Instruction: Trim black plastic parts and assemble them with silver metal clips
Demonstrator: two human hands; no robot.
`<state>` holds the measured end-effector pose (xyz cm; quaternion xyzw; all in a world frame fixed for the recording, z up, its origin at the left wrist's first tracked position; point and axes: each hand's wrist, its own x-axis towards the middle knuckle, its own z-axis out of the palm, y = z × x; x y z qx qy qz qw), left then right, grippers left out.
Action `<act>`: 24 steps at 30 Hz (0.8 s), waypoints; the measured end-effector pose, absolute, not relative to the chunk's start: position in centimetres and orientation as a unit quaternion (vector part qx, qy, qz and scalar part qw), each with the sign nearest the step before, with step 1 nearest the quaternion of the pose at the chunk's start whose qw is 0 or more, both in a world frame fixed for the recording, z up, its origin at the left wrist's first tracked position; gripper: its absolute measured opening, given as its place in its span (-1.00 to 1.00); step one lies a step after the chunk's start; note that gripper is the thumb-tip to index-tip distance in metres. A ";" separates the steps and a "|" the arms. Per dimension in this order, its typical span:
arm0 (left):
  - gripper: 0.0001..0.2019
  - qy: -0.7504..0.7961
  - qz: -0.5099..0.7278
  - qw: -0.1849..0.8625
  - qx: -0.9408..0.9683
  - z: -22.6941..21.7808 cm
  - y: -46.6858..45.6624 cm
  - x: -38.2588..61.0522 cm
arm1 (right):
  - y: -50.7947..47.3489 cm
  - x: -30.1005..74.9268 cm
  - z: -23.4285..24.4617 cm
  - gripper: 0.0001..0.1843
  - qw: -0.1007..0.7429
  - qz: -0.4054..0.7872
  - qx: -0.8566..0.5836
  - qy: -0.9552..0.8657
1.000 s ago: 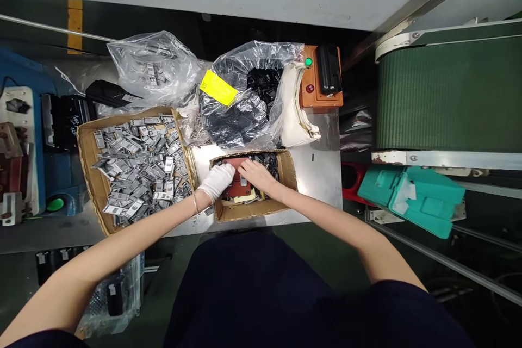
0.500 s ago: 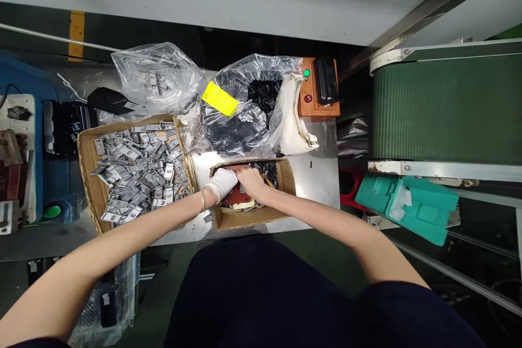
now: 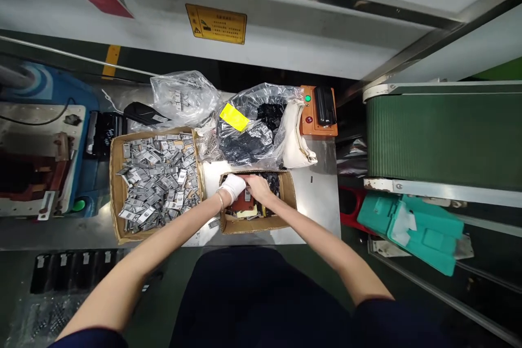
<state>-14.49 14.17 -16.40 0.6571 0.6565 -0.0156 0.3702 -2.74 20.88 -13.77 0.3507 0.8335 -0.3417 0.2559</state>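
Down inside the small brown box (image 3: 255, 224) sits a red-brown block (image 3: 241, 204). It lies near the left side of the box, with little black pieces (image 3: 272, 180) beside it. The left hand (image 3: 233, 185) wears a white glove and rests on the top of the block. The right hand (image 3: 256, 187) is bare and touches the left hand, just over the block. Both hands have bent fingers, but I cannot tell if they hold anything.

The small box stands on a shiny metal table (image 3: 320, 201). Just to its left is a big brown box (image 3: 116, 196) full of grey metal pieces (image 3: 159, 179). Behind the boxes are two clear bags. One bag (image 3: 185, 99) has grey pieces in it. The other bag (image 3: 255, 138) has black pieces and a yellow tag (image 3: 234, 117). A white cloth bag (image 3: 297, 141) leans next to that one. Behind it is an orange box (image 3: 314, 125) with a green button (image 3: 308, 98) and a red button (image 3: 309, 119).

Far to the right is a green belt (image 3: 444, 136). Below the belt lies a blue-green case (image 3: 420, 231). A yellow sign (image 3: 216, 23) is on the grey wall at the back.
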 end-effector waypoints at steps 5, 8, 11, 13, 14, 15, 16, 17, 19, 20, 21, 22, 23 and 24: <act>-0.93 0.725 0.132 0.350 0.579 -11.3 9.5 -16.0 | 18.5 2.5 -8.8 -0.75 0.077 -0.446 0.413 0.790; -0.81 0.754 0.299 0.310 0.495 -7.4 5.5 -15.1 | 16.3 4.1 -4.9 -0.77 -0.047 -0.613 0.437 0.656; -0.80 0.749 0.465 0.262 0.392 -4.1 2.5 -12.7 | 14.0 3.2 -1.0 -0.79 -0.175 -0.855 0.388 0.295; -0.82 0.723 0.549 0.238 0.346 -2.8 1.3 -11.2 | 12.9 1.8 1.1 -0.77 -0.174 -0.919 0.334 0.120; -0.83 0.708 0.581 0.229 0.330 -2.3 1.0 -10.8 | 12.5 1.1 2.0 -0.76 -0.158 -0.932 0.317 0.082; -0.84 0.695 0.606 0.221 0.318 -2.0 0.6 -10.7 | 12.1 0.4 2.7 -0.74 -0.141 -0.938 0.309 0.065; -0.84 0.683 0.626 0.214 0.310 -1.8 0.4 -10.8 | 11.9 -0.2 3.3 -0.73 -0.129 -0.941 0.306 0.063; -0.84 0.671 0.642 0.208 0.308 -1.6 0.1 -11.0 | 11.7 -0.8 3.7 -0.74 -0.121 -0.942 0.303 0.071; -0.83 0.647 0.666 0.197 0.316 -1.3 -0.5 -11.9 | 11.3 -1.5 4.2 -0.77 -0.112 -0.946 0.288 0.098; -0.82 0.635 0.674 0.190 0.325 -1.2 -0.7 -12.4 | 11.2 -1.8 4.3 -0.76 -0.107 -0.949 0.276 0.112; -0.82 0.626 0.680 0.184 0.334 -1.1 -0.9 -12.9 | 11.1 -2.0 4.4 -0.75 -0.101 -0.951 0.263 0.125; -0.82 0.621 0.682 0.179 0.343 -1.0 -1.1 -13.3 | 10.9 -2.1 4.4 -0.71 -0.095 -0.953 0.252 0.141; -0.81 0.618 0.681 0.176 0.351 -1.0 -1.3 -13.8 | 10.8 -2.3 4.3 -0.68 -0.090 -0.951 0.247 0.163; -0.80 0.616 0.677 0.174 0.363 -0.9 -1.4 -14.2 | 10.6 -2.4 4.3 -0.65 -0.088 -0.944 0.250 0.198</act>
